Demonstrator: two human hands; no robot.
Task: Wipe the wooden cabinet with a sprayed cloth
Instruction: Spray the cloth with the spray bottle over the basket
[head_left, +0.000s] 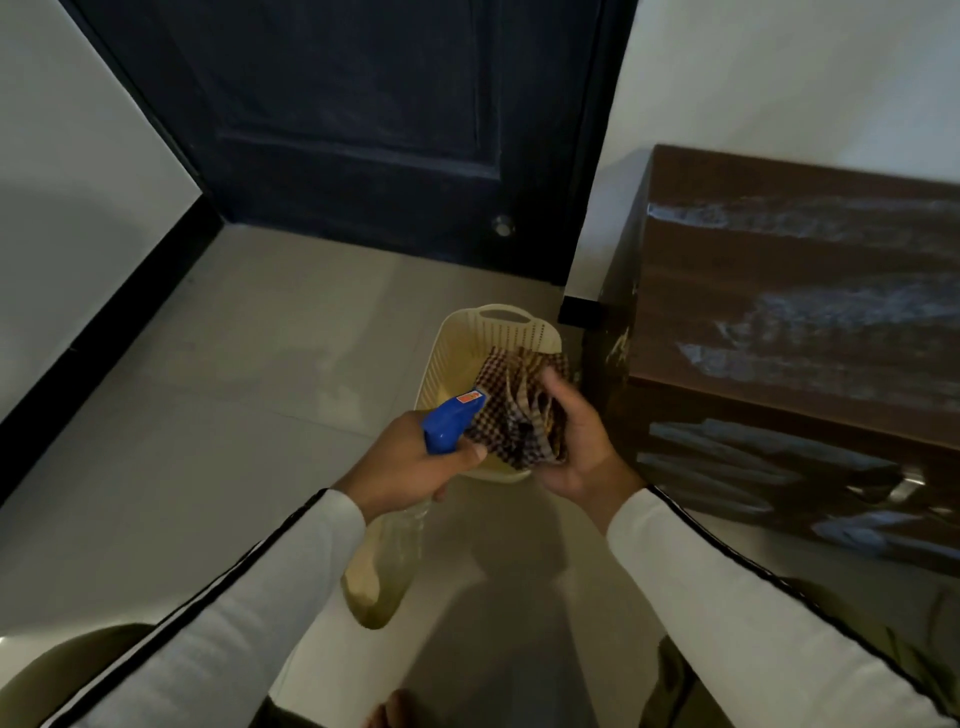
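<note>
My left hand grips a spray bottle with a clear body and a blue trigger head, its nozzle aimed at the cloth. My right hand holds a bunched brown-and-white checked cloth right in front of the nozzle, above a cream basket. The dark wooden cabinet stands to the right of both hands, its glossy top and front showing pale reflections.
A cream plastic basket with a handle slot sits on the pale tiled floor beside the cabinet's left corner. A dark door closes off the far side. A white wall with black skirting runs along the left.
</note>
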